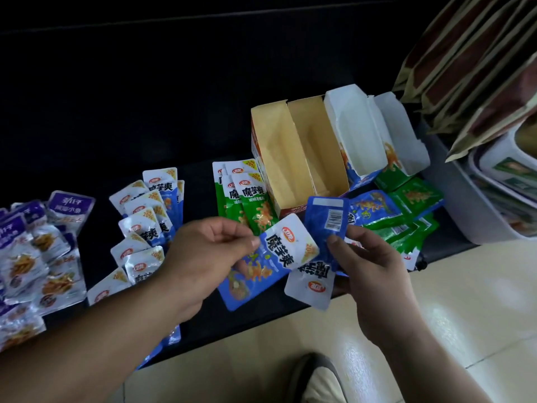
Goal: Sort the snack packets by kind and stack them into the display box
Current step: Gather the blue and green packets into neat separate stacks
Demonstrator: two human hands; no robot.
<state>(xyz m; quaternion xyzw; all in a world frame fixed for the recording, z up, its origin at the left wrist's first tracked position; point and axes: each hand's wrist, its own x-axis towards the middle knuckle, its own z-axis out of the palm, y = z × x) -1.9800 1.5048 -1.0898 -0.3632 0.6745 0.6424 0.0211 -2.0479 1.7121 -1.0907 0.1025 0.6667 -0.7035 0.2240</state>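
Your left hand [209,251] pinches one blue packet [261,266] by its top corner, while your right hand [374,266] grips two more blue ones [322,257], gathering that kind together. Beyond them the display box [290,158] stands empty on the dark shelf [203,112], beside the sorted green stack [244,193].

The blue packet [279,251] at 6 o'clock reads "魔芋爽"; green packets [247,196] at 12 o'clock read "魔芋爽" and "20%".

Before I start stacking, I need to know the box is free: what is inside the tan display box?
The tan display box shows bare cardboard walls and a divider, no packets. Its near front wall hides the bottom corner.
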